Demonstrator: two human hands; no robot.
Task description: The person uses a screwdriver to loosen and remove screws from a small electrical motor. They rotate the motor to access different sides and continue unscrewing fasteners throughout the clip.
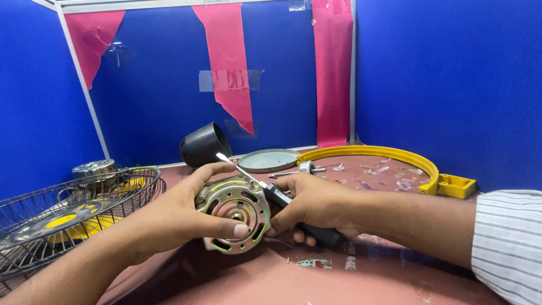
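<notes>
My left hand [175, 212] grips a round metal fan motor [234, 212], thumb across its front face and fingers curled over its top edge. My right hand [316, 206] is closed around the black handle of a screwdriver [276, 196]. The screwdriver's metal shaft slants up and to the left, past the top of the motor, with its tip near my left fingertips. Both hands hover just above the reddish table [282, 277].
A black wire fan guard [68, 214] with a yellow-centred disc lies at the left. A black motor cover [203, 144], a grey round plate [270, 160], a small metal shaft piece [307, 167] and a yellow ring with bracket [395, 155] lie behind. Blue partition walls enclose the table.
</notes>
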